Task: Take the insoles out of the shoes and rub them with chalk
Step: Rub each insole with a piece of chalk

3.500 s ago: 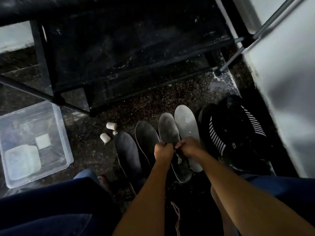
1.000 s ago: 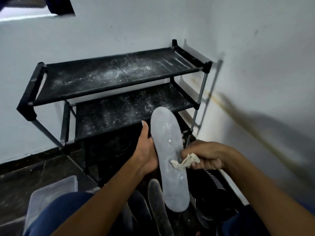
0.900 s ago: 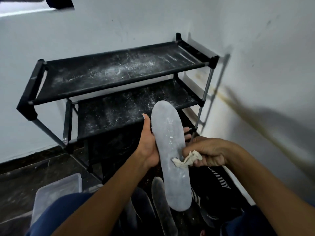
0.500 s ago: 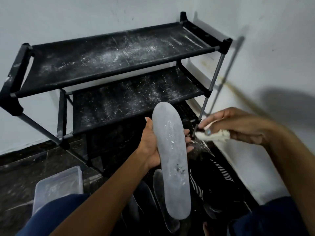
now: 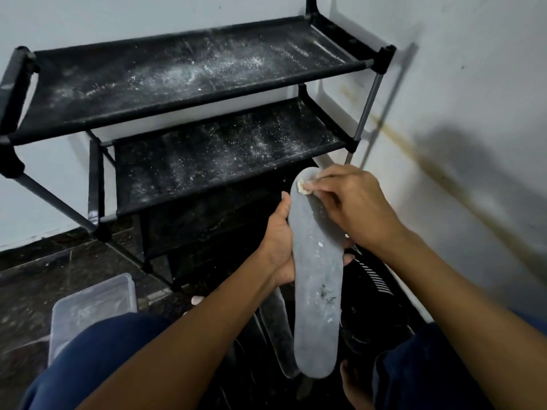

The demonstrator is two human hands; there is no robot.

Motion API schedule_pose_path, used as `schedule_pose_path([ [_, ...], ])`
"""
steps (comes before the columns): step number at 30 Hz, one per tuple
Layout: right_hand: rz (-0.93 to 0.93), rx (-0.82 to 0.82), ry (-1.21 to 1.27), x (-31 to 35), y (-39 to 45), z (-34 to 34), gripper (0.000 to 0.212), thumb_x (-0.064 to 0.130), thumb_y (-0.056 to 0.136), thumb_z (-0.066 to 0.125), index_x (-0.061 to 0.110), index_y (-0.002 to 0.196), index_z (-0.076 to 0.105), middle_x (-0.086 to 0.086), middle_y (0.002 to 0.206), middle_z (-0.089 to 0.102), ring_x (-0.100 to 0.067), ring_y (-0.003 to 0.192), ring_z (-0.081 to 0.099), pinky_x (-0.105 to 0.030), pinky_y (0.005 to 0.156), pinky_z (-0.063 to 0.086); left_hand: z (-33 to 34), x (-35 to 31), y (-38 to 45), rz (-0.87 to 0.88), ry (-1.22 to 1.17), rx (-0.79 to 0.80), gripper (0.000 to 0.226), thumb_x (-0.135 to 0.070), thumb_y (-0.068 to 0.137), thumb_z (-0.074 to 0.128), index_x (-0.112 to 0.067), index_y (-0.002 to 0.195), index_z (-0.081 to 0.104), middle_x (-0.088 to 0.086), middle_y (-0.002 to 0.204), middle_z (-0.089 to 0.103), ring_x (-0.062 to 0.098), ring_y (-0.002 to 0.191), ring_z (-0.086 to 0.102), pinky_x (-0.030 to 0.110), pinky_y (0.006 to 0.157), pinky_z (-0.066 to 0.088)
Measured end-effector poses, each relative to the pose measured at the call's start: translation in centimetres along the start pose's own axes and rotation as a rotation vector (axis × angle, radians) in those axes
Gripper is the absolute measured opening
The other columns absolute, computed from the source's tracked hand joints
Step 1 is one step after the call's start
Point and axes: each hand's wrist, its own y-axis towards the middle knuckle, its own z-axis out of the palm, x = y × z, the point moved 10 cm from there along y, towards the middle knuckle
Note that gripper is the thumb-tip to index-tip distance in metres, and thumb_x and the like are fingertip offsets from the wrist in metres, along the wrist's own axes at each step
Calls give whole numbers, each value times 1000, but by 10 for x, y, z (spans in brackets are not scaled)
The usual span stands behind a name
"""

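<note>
A long grey insole (image 5: pixel 316 291) dusted with white is held upright in front of me, toe end up. My left hand (image 5: pixel 279 244) grips its left edge around the middle. My right hand (image 5: pixel 352 205) pinches a small white piece of chalk (image 5: pixel 302 187) and presses it on the insole's top end. Another grey insole (image 5: pixel 276 324) lies on the floor below, partly hidden by my left arm. A black shoe with white stripes (image 5: pixel 373 294) sits on the floor to the right of the held insole.
A black two-shelf shoe rack (image 5: pixel 183 84), speckled with white dust, stands against the wall ahead. A clear plastic tub (image 5: pixel 91 303) sits on the dark floor at left. A white wall (image 5: pixel 473 143) runs close on the right. My blue-clad knees fill the bottom.
My right hand, off to the right of the insole half a second ago, has come back and set the chalk on the insole's top end. My left hand keeps holding the insole.
</note>
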Motion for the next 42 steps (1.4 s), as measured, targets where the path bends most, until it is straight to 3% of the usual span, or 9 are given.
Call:
schedule_pose_path([
  [4,-20,259,142,8,-7,22,24,0,78,66,13,95,75,1,95,71,-6,78,64,-5,77,40,-9,-6,-1,17,-42,-34,84,-76,86,17,-13,113,67,19,105,69,36,88,68,52,82,51],
  [9,13,-95,57,-1,0,-17,16,1,82,63,6,93,74,-8,90,69,-18,78,63,-28,73,52,-1,2,-3,-5,-41,18,83,-75,87,21,-10,109,68,21,103,68,38,87,66,53,82,51],
  [12,76,-3,-34,-4,1,-2,16,5,85,61,7,93,75,-7,94,69,-22,86,63,-30,80,50,2,7,-3,-17,-38,23,79,-72,89,21,-10,110,64,20,96,70,36,79,68,52,73,56],
  [17,34,305,236,9,-12,25,20,-1,76,68,13,89,76,6,88,69,6,69,59,-2,69,38,-3,-7,-6,41,-50,16,75,-69,91,17,-12,111,61,16,89,71,31,77,69,46,69,57],
  [20,18,87,149,4,-6,2,19,1,79,67,11,92,75,0,89,69,6,67,56,-8,66,44,1,-7,-7,39,-37,35,75,-69,90,21,-11,112,63,18,98,69,34,84,67,53,77,53],
  [23,83,-115,-34,-3,-1,-14,16,4,84,62,8,92,75,-6,92,69,-19,81,64,-28,76,52,1,-3,-7,12,-14,12,76,-70,90,23,-11,112,65,20,102,68,38,87,65,57,80,50],
  [30,56,308,325,17,-14,28,21,-4,76,65,10,88,76,3,85,68,6,63,59,-1,56,40,-10,-15,-12,61,-13,-13,74,-68,91,19,-13,112,63,16,94,70,31,80,68,45,68,58],
  [37,97,-170,-1,2,-2,-16,14,1,81,64,7,89,75,-8,90,69,-20,80,64,-28,76,51,-3,-9,-16,32,27,27,77,-70,90,21,-12,111,67,19,103,69,36,87,68,54,79,52],
  [42,55,255,280,22,-12,26,18,3,72,70,15,84,76,6,79,69,-3,67,62,-10,67,46,-14,-22,-18,77,16,-44,74,-66,92,18,-12,105,67,16,89,72,30,76,71,42,64,59],
])
